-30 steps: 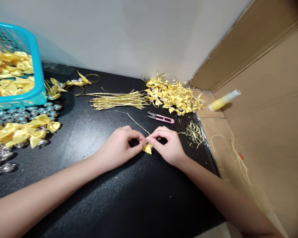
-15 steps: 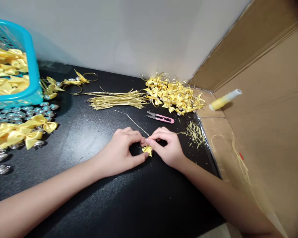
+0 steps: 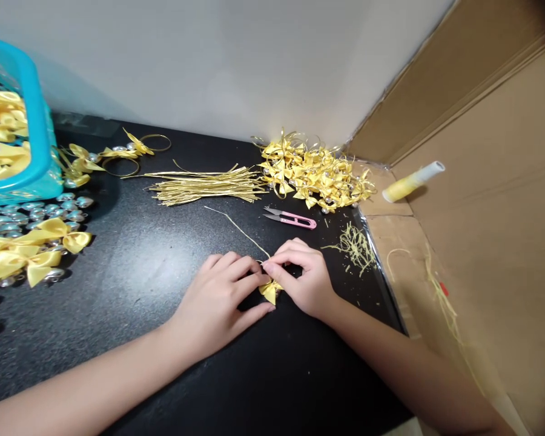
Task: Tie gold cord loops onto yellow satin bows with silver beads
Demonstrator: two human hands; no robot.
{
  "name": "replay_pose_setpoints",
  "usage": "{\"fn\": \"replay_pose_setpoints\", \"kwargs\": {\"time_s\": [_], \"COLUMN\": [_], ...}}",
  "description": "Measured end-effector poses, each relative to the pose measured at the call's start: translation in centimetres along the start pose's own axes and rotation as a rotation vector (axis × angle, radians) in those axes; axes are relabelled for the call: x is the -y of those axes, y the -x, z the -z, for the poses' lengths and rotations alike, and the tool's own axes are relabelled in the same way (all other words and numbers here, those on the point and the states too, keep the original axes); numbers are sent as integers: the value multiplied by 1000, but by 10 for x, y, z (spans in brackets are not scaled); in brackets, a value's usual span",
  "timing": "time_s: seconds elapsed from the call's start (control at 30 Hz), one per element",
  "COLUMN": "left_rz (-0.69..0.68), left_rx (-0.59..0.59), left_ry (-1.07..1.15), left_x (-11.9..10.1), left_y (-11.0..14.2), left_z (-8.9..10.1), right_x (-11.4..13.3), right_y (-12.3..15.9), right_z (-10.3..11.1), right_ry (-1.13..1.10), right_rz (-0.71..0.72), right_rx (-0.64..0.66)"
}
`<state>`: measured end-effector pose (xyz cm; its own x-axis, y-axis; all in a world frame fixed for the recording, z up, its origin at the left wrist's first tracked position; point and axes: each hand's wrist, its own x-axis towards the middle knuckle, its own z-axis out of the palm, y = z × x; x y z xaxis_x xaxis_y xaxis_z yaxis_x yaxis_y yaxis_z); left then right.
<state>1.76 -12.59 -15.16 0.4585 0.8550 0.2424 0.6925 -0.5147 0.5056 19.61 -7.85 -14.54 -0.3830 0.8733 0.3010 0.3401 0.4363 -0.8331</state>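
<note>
A small yellow ribbon bow lies on the black table between my two hands. My left hand curves around its left side, fingertips at the bow's top and thumb by its lower edge. Thumb and forefinger of my right hand are pinched together just above the bow. A thin pale-yellow thread runs from this pinch up and left across the table. The fingers hide the knot area. Pink-handled thread snips rest beyond my hands.
A bundle of gold ties lies behind, beside a heap of finished bows. Thread scraps lie at right. At left stand a blue basket of bows, loose bows and silver heart-shaped beads. A thread roll sits by the cardboard.
My left thumb has slid down off the bow's face to its lower edge. Both hands and the bow sit slightly lower in view; the view has shifted a little.
</note>
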Motion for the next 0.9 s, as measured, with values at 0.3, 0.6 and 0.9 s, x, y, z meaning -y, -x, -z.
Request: {"fn": "replay_pose_setpoints", "kwargs": {"time_s": [0.3,0.6,0.9], "left_rz": [22,48,-8], "left_rx": [-38,-52,-52], "left_ry": [-130,-189,-201], "left_x": [-14,-21,-20], "left_y": [-7,-7,-8], "left_z": [-1,-7,-4], "right_x": [0,0,0], "right_y": [0,0,0], "right_z": [1,1,4], "right_ry": [-23,-41,-94], "right_rz": [-3,-40,-68], "right_rx": [-10,-6,-12]}}
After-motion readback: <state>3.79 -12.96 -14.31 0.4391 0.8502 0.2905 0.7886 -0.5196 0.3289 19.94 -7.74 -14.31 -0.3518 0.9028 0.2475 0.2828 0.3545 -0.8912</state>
